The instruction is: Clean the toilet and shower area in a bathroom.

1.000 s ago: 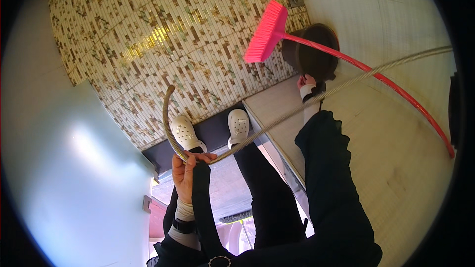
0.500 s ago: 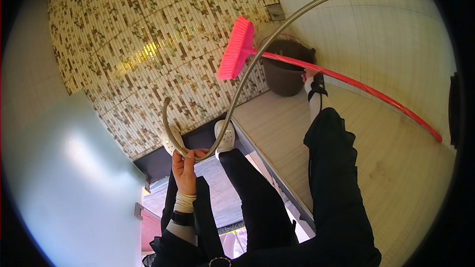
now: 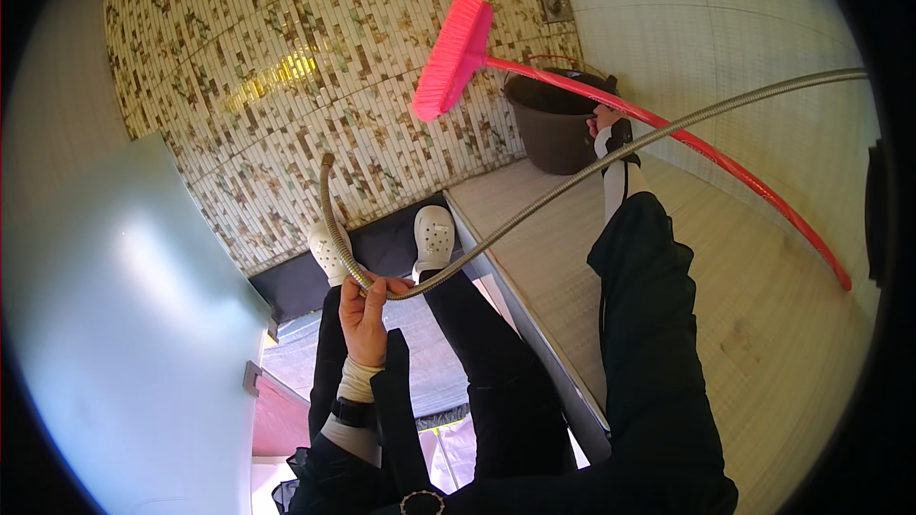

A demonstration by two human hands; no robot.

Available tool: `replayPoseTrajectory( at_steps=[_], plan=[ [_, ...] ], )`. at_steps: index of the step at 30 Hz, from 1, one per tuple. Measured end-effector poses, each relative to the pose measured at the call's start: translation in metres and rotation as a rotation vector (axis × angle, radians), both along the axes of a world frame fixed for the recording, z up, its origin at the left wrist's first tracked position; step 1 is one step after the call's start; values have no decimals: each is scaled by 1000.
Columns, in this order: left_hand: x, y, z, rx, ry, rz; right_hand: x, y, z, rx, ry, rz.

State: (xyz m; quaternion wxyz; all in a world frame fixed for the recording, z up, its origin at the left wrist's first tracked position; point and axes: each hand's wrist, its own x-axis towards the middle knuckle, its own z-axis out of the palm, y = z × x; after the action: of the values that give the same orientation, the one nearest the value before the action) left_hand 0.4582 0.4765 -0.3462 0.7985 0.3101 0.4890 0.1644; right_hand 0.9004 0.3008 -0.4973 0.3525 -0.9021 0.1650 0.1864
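My left hand [image 3: 365, 322] is closed around a flexible metal hose [image 3: 520, 219] near its free end, which curves up over the mosaic floor. From there the hose sweeps right, across my right forearm, to the far right wall. My right hand [image 3: 605, 120] grips the right rim of a dark bucket [image 3: 551, 138]; the broom handle partly covers this hand. A broom with a pink bristle head [image 3: 454, 57] and a red handle [image 3: 754, 186] slants across the bucket's mouth. Shadow hides what the bucket holds.
A frosted glass panel [image 3: 124, 324] stands at the left. A beige ledge [image 3: 687, 315] runs along the right, below a pale wall. A square drain [image 3: 555, 5] lies at the far corner of the mosaic floor [image 3: 239, 86]. My feet in white clogs [image 3: 435, 236] stand by a dark sill.
The hose's long stretch has swung down and right, from in front of the broom head to across my right forearm. The broom head and bucket sit slightly higher in view.
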Motion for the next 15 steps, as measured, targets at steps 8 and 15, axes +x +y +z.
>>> replayPoseTrajectory(
  at_steps=[8,15],
  plan=[
    [-4,2,-8,15,-50,-23,7,-19,22,-102,16,-66],
    [2,11,-8,17,-54,17,4,-40,3,-260,-117,21]
  ],
)
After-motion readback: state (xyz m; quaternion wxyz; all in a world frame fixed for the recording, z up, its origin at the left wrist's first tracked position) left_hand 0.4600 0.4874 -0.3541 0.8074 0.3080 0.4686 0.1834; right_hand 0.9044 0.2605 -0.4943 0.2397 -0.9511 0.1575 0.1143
